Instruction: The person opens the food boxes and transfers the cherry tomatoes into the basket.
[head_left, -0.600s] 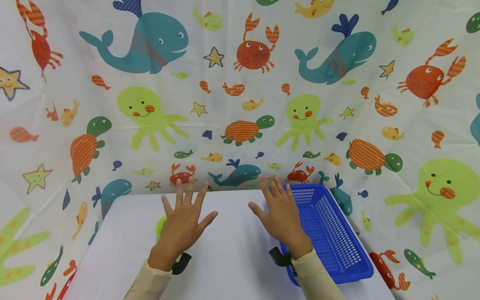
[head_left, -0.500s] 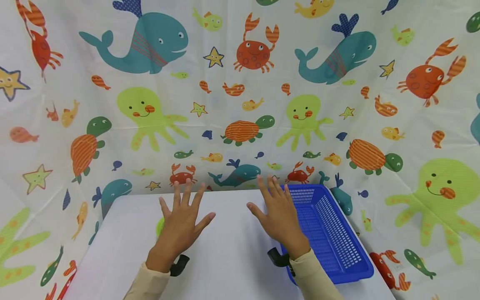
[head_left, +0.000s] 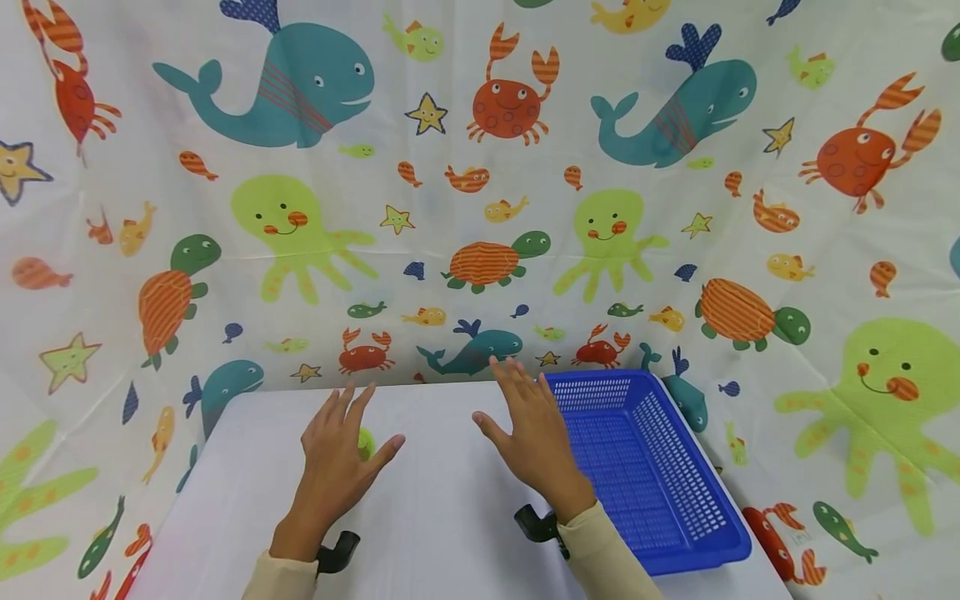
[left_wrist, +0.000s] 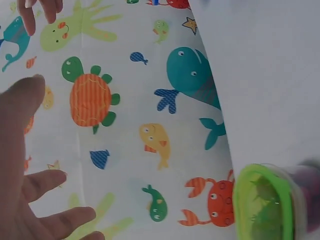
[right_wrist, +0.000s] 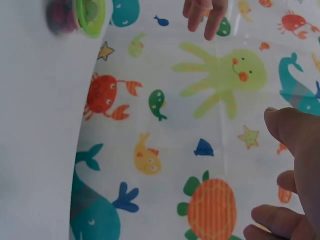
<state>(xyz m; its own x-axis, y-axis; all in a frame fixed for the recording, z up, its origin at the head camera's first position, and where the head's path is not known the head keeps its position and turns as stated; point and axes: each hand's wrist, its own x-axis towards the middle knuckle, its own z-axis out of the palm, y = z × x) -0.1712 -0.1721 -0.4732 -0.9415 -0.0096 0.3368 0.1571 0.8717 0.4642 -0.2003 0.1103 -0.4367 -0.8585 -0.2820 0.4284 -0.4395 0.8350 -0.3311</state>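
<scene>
My left hand [head_left: 330, 462] hovers over the white table with its fingers loosely extended and holds nothing. Partly hidden behind it is a clear tub with a lime-green lid [head_left: 365, 444]. In the left wrist view, that tub [left_wrist: 265, 205] shows something purplish inside, blurred. To the right, my right hand [head_left: 534, 437] is also raised, thumb apart from the fingers, with nothing in its grasp. It is just left of a blue plastic basket [head_left: 738, 550], overlapping its near-left side in the head view. Neither hand appears to touch the tub.
The white table [head_left: 442, 508] ends at a patterned sea-animal curtain [head_left: 420, 192] at the back and sides. The basket, with its slotted walls, takes up the table's right side. A black wrist mount [head_left: 339, 552] sticks out from the left wrist, another mount [head_left: 534, 525] from the right.
Both hands have shifted left, the left one also downward, with its fingers less spread. More of the green lid shows at the right of the left hand. Tub and basket stay put.
</scene>
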